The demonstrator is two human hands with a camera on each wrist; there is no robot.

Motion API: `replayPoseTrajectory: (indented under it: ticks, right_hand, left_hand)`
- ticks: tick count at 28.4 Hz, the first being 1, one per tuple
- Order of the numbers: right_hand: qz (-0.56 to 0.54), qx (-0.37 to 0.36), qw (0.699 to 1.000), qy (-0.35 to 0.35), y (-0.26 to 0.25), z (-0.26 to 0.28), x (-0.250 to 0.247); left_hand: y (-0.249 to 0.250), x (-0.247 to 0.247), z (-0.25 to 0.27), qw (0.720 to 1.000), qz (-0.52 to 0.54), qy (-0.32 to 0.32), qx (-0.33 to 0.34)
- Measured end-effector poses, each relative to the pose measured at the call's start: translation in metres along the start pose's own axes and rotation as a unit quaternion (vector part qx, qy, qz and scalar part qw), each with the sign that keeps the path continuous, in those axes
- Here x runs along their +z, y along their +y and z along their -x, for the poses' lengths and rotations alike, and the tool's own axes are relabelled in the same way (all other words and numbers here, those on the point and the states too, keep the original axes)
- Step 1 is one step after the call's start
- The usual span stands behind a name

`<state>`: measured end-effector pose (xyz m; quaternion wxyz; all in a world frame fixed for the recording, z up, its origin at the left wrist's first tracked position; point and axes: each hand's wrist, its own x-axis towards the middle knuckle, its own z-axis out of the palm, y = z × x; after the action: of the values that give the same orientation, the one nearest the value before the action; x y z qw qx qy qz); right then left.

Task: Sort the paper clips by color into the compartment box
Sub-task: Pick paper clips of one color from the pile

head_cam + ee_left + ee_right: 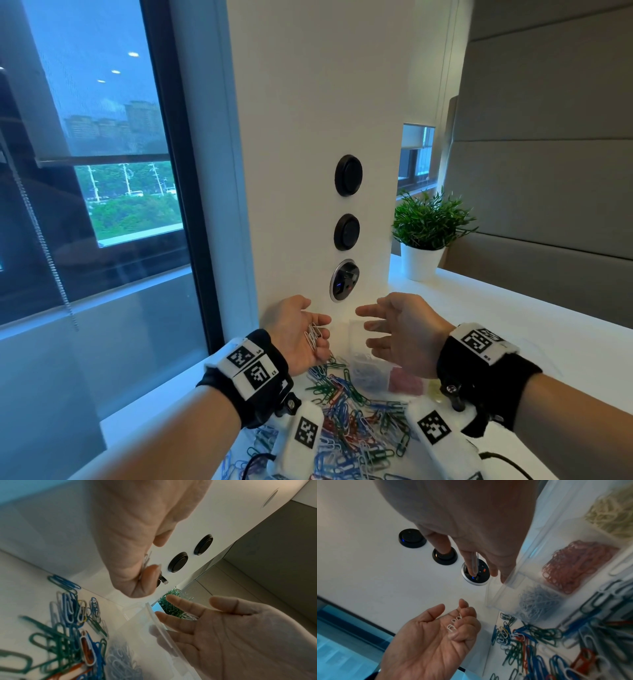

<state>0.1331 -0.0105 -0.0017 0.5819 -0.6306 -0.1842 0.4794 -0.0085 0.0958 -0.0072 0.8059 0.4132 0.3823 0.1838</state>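
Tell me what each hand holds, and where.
Left hand cups white paper clips against its curled fingers. Right hand is open, holding nothing.

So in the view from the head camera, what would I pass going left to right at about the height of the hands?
Window → left hand, cupping white paper clips → clear compartment box → right hand, open and holding nothing → white table. The potted plant stands farther back.
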Motion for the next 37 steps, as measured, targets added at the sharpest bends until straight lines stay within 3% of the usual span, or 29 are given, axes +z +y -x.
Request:
replayPoseTrajectory:
  ticks: [4, 8, 10, 13, 15, 17, 21, 24, 33, 37]
  right_hand:
    - [0.157, -0.039, 0.984, 0.074, 0.001, 0.0, 0.008]
    - [0.385, -0.104, 0.916, 0.05, 0.004, -0.002, 0.01]
    - [0.403, -0.121, 0.906, 0.038, 0.003, -0.001, 0.009]
    - [0.351, -0.141, 0.924, 0.048, 0.0, 0.003, 0.005]
    - [0.368, -0.17, 0.911, 0.071, -0.003, 0.006, -0.004]
    - [0.452, -0.193, 0.867, 0.085, -0.006, 0.01, -0.019]
    - [0.688, -0.144, 0.709, 0.056, 0.006, 0.018, -0.04]
    - [0.746, -0.105, 0.656, 0.047, 0.022, 0.015, -0.043]
    - [0.755, -0.111, 0.644, 0.051, 0.031, 0.003, -0.052]
    - [0.753, -0.107, 0.647, 0.052, 0.03, 0.004, -0.051]
  left_hand:
    - [-0.001, -0.003, 0.002, 1.0, -0.008, -0.005, 0.0]
    - [-0.001, -0.005, 0.007, 1.0, -0.016, -0.025, 0.0]
    - [-0.001, -0.004, 0.009, 0.999, -0.021, -0.034, -0.002]
    - [0.001, -0.004, 0.01, 0.999, -0.026, -0.039, -0.003]
    - [0.003, -0.003, 0.009, 0.999, -0.025, -0.037, -0.007]
    - [0.006, -0.001, 0.007, 0.999, -0.02, -0.032, -0.009]
    - [0.01, 0.014, -0.002, 0.999, 0.0, -0.034, 0.001]
    - [0.006, 0.036, -0.01, 0.999, 0.011, -0.036, 0.024]
    - [-0.014, 0.066, -0.032, 0.991, -0.058, 0.008, 0.123]
    - [-0.014, 0.06, -0.026, 0.989, -0.078, -0.014, 0.125]
